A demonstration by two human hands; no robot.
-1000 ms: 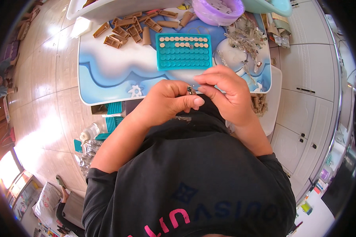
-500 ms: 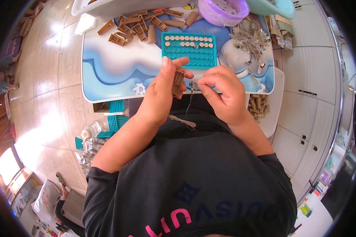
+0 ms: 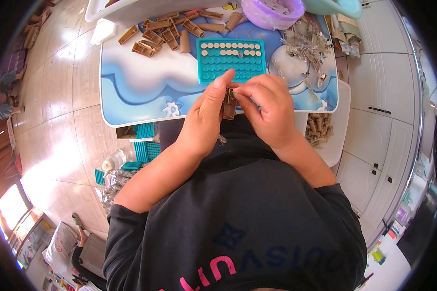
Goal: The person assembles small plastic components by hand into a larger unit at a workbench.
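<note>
Upright in front of my body, a narrow brown plastic casing (image 3: 229, 109) rests in my left hand (image 3: 203, 115), its hollow side facing up. My left fingers are mostly behind it, with the thumb along its side. My right hand (image 3: 271, 107) pinches at the casing's upper end; what its fingertips hold is small and largely covered. Thin metallic bits show inside the casing. Just beyond both hands lies a teal tray (image 3: 213, 73) of round pockets, with cream discs (image 3: 230, 46) in its far rows.
Several brown casings (image 3: 153, 38) are heaped at the table's far left. A purple bowl (image 3: 272, 17) stands at the back, left of a tangle of wired parts (image 3: 303, 46). More brown pieces (image 3: 319, 127) fill a white bin at right. Teal trays (image 3: 144, 145) sit below left.
My right hand has moved left to the casing, bringing the small wired part to its upper end. The casing has shifted slightly right, and the wire bundle below is now mostly hidden.
</note>
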